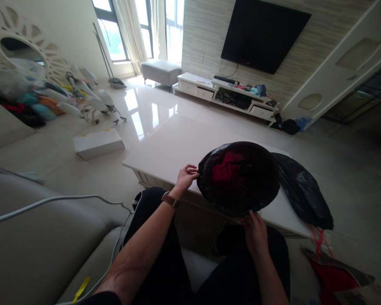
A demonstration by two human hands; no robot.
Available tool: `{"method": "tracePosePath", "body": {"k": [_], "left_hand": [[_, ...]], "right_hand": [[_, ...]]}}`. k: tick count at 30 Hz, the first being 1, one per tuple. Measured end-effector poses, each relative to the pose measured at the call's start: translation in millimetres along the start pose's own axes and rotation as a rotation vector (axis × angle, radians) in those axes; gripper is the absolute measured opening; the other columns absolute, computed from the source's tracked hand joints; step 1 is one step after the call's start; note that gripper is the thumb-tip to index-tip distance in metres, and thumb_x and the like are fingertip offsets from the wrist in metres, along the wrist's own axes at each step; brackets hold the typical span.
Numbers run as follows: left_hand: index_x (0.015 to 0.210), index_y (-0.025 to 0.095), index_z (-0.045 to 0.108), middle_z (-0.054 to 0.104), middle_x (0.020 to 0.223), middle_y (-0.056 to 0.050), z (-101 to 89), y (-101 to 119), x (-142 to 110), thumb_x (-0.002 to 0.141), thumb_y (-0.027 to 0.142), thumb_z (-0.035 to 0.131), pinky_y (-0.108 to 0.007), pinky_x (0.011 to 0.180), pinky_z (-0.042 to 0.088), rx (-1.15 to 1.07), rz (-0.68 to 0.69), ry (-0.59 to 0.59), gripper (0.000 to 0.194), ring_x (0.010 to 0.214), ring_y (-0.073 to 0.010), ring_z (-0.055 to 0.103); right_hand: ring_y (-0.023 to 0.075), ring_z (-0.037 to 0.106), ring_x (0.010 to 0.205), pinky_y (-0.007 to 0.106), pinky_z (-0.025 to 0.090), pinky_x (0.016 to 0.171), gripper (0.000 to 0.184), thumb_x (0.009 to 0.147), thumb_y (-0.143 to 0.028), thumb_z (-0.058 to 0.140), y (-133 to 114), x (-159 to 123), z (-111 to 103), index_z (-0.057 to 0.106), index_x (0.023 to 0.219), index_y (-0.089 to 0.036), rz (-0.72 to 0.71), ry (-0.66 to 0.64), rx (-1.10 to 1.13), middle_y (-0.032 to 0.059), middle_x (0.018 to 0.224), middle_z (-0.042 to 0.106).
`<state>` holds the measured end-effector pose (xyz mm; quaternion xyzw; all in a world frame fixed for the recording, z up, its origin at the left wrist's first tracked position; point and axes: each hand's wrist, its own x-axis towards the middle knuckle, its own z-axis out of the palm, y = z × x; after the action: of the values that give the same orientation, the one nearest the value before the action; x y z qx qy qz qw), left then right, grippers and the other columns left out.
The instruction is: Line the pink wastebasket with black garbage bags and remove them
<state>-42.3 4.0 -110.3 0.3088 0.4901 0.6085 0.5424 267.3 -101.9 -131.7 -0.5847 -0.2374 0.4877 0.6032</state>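
Broadly, setting: we sat on a sofa (34, 220) facing a low table (178, 144), with a TV (263, 34) on the far wall and a white box (98, 144) on the floor.
Table: it carried the work at its near edge, the rest of its top bare and glossy.
Bag: our black bag (241, 186) rested on the table's near edge, its mouth stretched wide toward us, its tail trailing right.
Red cloth: something red (227, 167) lay inside the bag, upper left; we could not tell what it was.
Left hand: our left hand (186, 176) pinched the rim on the bag's left side, fingers closed on the plastic.
Right hand: our right hand (255, 233) gripped the near rim from below, also closed on the bag.
Doing it well: we judged that opposite grips kept the mouth round; an even pull seemed wise, since thin plastic could tear.
Watch: a band (170, 200) sat on our left wrist, clear of the rim.
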Motion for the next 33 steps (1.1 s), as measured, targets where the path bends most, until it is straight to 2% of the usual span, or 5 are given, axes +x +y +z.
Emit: {"method": "tracePosePath", "body": {"k": [6,12,20,23,33], "left_hand": [[0.091,0.017,0.066,0.074,0.088,-0.005,2.8,2,-1,0.063,0.015,0.083,-0.035,0.081,0.058,-0.062,-0.03,-0.023,0.033,0.083,-0.0178,0.07],[0.087,0.018,0.068,0.071,0.087,-0.003,3.7,4,-2,0.072,0.031,0.08,-0.033,0.083,0.057,-0.075,-0.032,-0.051,0.024,0.082,-0.0164,0.068],[0.094,0.018,0.071,0.075,0.092,-0.006,-0.3,-4,-1,0.063,0.022,0.089,-0.033,0.081,0.056,0.032,0.037,-0.082,0.036,0.088,-0.0191,0.07],[0.093,0.017,0.072,0.075,0.087,-0.005,-1.0,-7,2,0.065,0.025,0.091,-0.033,0.081,0.057,-0.038,0.015,-0.075,0.035,0.084,-0.0181,0.07],[0.111,0.016,0.07,0.082,0.101,-0.013,-3.1,-7,-1,0.059,0.038,0.103,-0.041,0.093,0.057,-0.091,-0.067,-0.216,0.065,0.093,-0.0226,0.075]], "right_hand": [[0.0151,0.064,0.065,0.027,0.045,0.057,0.047,0.063,-0.051,0.095,1,1,-1,0.068,0.086,-0.022,-0.011,-0.007,-0.018,-0.0031,0.074,0.07],[0.0146,0.064,0.064,0.027,0.045,0.058,0.048,0.062,-0.054,0.096,1,3,-2,0.067,0.086,-0.023,-0.006,-0.008,-0.026,-0.0038,0.074,0.07],[0.0142,0.063,0.064,0.026,0.044,0.058,0.05,0.058,-0.052,0.098,-3,-1,1,0.069,0.086,-0.022,0.019,0.003,0.01,-0.0038,0.074,0.071],[0.0139,0.063,0.063,0.025,0.044,0.057,0.051,0.056,-0.051,0.099,-4,-1,2,0.069,0.085,-0.023,0.023,0.004,0.029,-0.004,0.073,0.071],[0.0136,0.062,0.063,0.026,0.043,0.057,0.047,0.061,-0.053,0.096,0,3,-1,0.068,0.085,-0.023,0.001,-0.014,-0.007,-0.0038,0.075,0.07]]}}
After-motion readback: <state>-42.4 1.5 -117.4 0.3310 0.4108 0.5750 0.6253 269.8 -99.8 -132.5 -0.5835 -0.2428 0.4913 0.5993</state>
